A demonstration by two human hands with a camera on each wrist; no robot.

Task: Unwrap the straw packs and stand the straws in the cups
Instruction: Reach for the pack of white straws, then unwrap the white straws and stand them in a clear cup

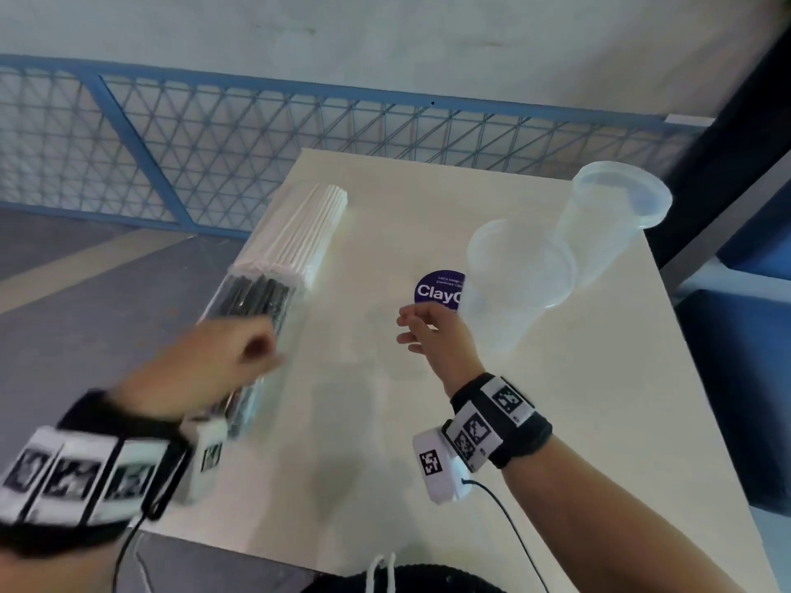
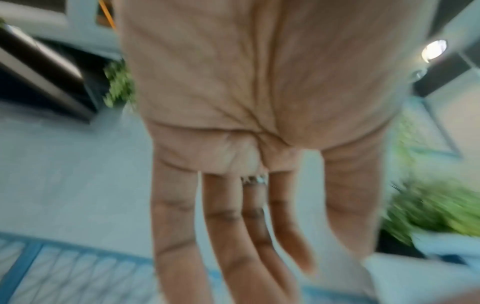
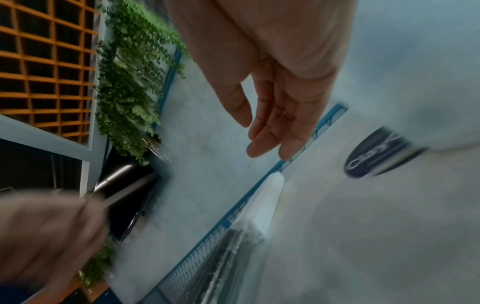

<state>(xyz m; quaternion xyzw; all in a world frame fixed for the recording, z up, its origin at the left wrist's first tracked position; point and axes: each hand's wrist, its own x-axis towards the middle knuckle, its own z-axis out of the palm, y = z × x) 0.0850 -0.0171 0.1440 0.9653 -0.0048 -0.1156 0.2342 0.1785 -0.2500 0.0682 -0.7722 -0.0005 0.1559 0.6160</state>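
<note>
A pack of black straws (image 1: 252, 310) in clear wrap lies along the left side of the white table (image 1: 385, 442), end to end with a bundle of white straws (image 1: 308, 224) beyond it. My left hand (image 1: 257, 348), blurred, hovers over the black pack; the left wrist view shows its fingers (image 2: 223, 236) straight and holding nothing. My right hand (image 1: 408, 331) hangs over the table's middle with relaxed, empty fingers (image 3: 259, 137). Two clear plastic cups stand at the right, a near cup (image 1: 513, 293) and a far cup (image 1: 612, 203). The right wrist view also shows the white straws (image 3: 267, 197) and black straws (image 3: 226, 257).
A round purple sticker (image 1: 438, 288) lies on the table between my right hand and the near cup. A blue mesh fence (image 1: 214, 134) runs behind the table. The table's left edge is close beside the straw packs. A dark post (image 1: 749, 122) rises at the far right.
</note>
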